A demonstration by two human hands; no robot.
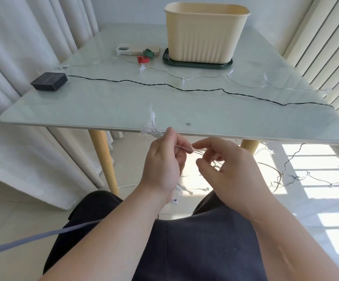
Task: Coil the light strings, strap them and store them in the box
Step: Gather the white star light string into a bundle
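The pale glass worktop carries most of the job. The cream box stands at its far side on a dark green tray. A black power unit sits near the left edge, and its black lead runs across and off to the right. A clear light string with small stars wanders between lead and box and spills onto the floor. A red strap and a green strap wait left of the tray. The step in hand looks like coiling. It should go best with even loops, each fresh turn laid against the last, the wire drawn gently so stars do not snag on the worktop edge, and no twisting. Below that edge, the left hand has its fingers curled round a gathered bunch of the clear string. The right hand, just beside it, appears to pinch the thin wire between forefinger and thumb, its other fingers loosely bent.
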